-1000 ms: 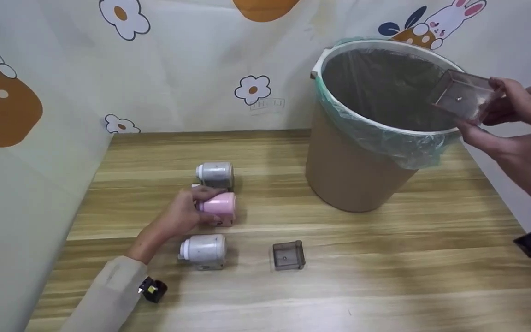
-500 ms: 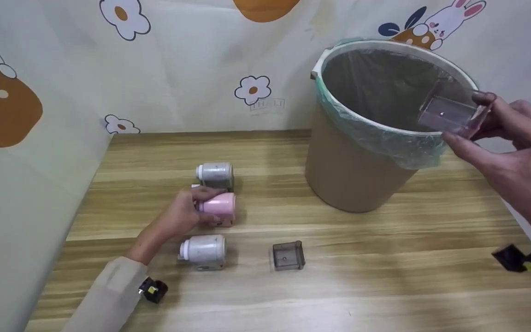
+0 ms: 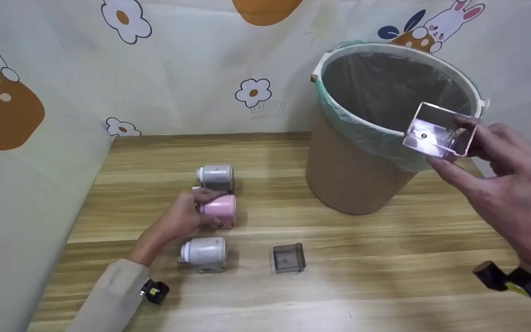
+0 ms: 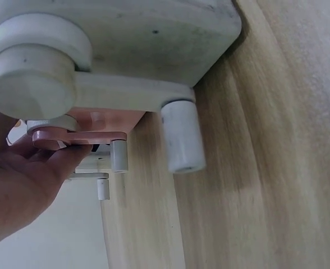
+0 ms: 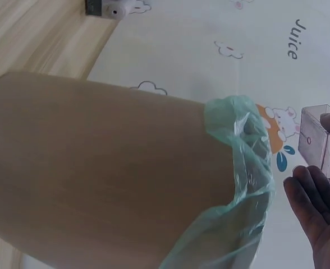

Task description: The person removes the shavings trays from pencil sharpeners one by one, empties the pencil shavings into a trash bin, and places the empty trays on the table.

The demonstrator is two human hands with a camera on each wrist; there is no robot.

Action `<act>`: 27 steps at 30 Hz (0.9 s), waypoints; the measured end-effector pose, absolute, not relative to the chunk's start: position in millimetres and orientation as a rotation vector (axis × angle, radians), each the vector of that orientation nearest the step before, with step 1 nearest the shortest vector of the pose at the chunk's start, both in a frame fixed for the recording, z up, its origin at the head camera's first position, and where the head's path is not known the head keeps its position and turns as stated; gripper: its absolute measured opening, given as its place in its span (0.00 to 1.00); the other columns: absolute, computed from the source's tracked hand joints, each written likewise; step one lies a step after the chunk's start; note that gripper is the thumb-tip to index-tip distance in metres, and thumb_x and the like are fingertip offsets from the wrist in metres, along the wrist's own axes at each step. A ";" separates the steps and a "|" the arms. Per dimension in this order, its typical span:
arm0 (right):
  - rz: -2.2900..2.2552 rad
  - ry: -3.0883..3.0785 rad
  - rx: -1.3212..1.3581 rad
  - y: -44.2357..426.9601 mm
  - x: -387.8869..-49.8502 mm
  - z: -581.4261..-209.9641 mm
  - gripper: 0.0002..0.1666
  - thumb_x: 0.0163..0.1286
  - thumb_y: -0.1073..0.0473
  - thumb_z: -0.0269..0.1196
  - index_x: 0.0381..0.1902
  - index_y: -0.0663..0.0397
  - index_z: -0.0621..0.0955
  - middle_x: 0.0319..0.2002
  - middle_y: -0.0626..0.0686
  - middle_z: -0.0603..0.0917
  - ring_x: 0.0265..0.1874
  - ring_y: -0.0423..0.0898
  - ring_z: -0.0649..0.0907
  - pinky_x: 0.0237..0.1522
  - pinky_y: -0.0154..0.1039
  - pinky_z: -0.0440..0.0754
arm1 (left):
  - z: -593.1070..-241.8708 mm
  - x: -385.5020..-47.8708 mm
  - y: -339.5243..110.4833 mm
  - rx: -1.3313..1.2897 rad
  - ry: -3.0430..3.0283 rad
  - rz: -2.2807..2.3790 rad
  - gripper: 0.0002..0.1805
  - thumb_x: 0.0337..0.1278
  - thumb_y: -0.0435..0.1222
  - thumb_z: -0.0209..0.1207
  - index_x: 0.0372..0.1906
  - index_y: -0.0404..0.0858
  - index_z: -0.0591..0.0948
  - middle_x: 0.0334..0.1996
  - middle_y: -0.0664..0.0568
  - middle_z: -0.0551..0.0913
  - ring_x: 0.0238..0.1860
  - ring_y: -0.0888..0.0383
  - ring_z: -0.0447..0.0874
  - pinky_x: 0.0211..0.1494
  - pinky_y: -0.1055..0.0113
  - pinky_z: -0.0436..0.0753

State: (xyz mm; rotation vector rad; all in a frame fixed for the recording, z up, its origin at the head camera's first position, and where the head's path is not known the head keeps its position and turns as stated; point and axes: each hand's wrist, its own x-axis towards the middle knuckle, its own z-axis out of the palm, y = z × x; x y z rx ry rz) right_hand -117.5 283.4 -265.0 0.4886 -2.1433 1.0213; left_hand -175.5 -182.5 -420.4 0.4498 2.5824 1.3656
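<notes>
In the head view my left hand [image 3: 182,214] grips a pink sharpener-like device [image 3: 221,210] lying between two grey-white ones, the far one [image 3: 217,176] and the near one [image 3: 206,251]. The left wrist view shows the pink device's crank [image 4: 92,136] beside my fingers, behind the larger white crank [image 4: 131,92]. My right hand [image 3: 510,170] pinches a clear, open-topped plastic box [image 3: 427,136] by its right side, over the bin's front right rim. In the right wrist view the same box [image 5: 316,137] is between thumb and fingers.
A brown bin [image 3: 355,180] with a white rim and green liner [image 3: 339,113] stands at the back right. A dark translucent box [image 3: 288,258] rests on the wooden table [image 3: 362,286], right of the near device. A patterned sheet [image 3: 187,69] hangs behind the table.
My right hand has moved left and towards the front with the clear box, which is tilted differently and shows its open top. The left hand has kept its hold on the pink device.
</notes>
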 end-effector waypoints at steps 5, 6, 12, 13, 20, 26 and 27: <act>1.072 -2.121 0.526 275.6 -112.6 -274.6 0.36 0.44 0.83 0.72 0.55 0.68 0.83 0.38 0.41 0.82 0.39 0.34 0.85 0.49 0.22 0.84 | -420.7 -173.9 -183.0 0.450 2.587 1.366 0.34 0.43 0.25 0.73 0.62 0.34 0.80 0.63 0.37 0.80 0.61 0.41 0.80 0.65 0.48 0.80; 1.077 -2.123 0.533 273.7 -112.2 -276.0 0.36 0.43 0.84 0.72 0.55 0.69 0.82 0.38 0.41 0.82 0.39 0.34 0.85 0.50 0.22 0.84 | -420.5 -173.6 -183.0 0.444 2.589 1.366 0.34 0.43 0.25 0.73 0.62 0.34 0.80 0.62 0.38 0.80 0.61 0.41 0.79 0.66 0.48 0.80; 1.084 -2.162 0.553 264.1 -109.2 -283.7 0.42 0.38 0.86 0.73 0.57 0.69 0.81 0.43 0.38 0.83 0.41 0.33 0.85 0.51 0.23 0.83 | -419.1 -173.2 -181.8 0.429 2.610 1.347 0.34 0.42 0.25 0.73 0.62 0.35 0.80 0.62 0.38 0.80 0.65 0.39 0.77 0.69 0.46 0.77; 1.089 -2.169 0.557 262.3 -108.9 -285.1 0.43 0.37 0.86 0.73 0.58 0.68 0.81 0.43 0.38 0.83 0.42 0.33 0.85 0.51 0.23 0.83 | -418.9 -173.0 -182.1 0.429 2.615 1.344 0.34 0.42 0.25 0.73 0.62 0.35 0.80 0.62 0.37 0.80 0.65 0.39 0.77 0.70 0.46 0.76; 1.144 -2.179 0.621 252.6 -110.4 -299.9 0.43 0.37 0.86 0.74 0.57 0.69 0.81 0.44 0.41 0.84 0.42 0.34 0.85 0.48 0.22 0.84 | -417.9 -173.0 -182.3 0.466 2.618 1.337 0.35 0.42 0.27 0.74 0.62 0.35 0.79 0.64 0.35 0.78 0.62 0.38 0.79 0.68 0.45 0.78; 1.143 -2.247 0.604 243.5 -113.8 -310.2 0.44 0.38 0.84 0.75 0.58 0.65 0.81 0.45 0.36 0.82 0.42 0.32 0.84 0.49 0.20 0.83 | -418.0 -174.3 -181.8 0.440 2.583 1.364 0.35 0.43 0.26 0.73 0.62 0.34 0.79 0.62 0.38 0.80 0.61 0.40 0.80 0.67 0.47 0.79; 1.138 -2.262 0.601 241.4 -114.1 -311.6 0.44 0.38 0.83 0.76 0.59 0.64 0.81 0.44 0.36 0.82 0.42 0.31 0.84 0.49 0.19 0.82 | -418.2 -174.2 -182.3 0.445 2.581 1.368 0.34 0.43 0.26 0.73 0.62 0.34 0.79 0.62 0.37 0.80 0.61 0.40 0.80 0.67 0.47 0.79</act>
